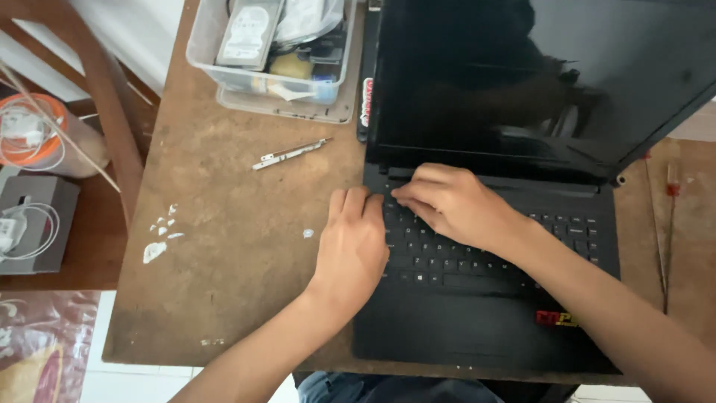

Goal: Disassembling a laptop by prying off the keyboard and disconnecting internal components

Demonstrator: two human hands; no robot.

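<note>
An open black laptop (477,328) sits on a worn brown wooden table (231,276), its dark screen (537,75) switched off. My left hand (352,242) rests flat at the laptop's left edge, fingers on the upper left keys. My right hand (451,203) lies over the top left of the keyboard (447,257), fingertips pressing near the top row beside the left hand. Neither hand holds anything.
A clear plastic bin (265,71) with a hard drive (248,31) and small parts stands at the table's back. A thin metal bracket (291,153) lies left of the laptop. White paint spots (160,239) mark the table. Cables and a grey box (33,224) sit at left.
</note>
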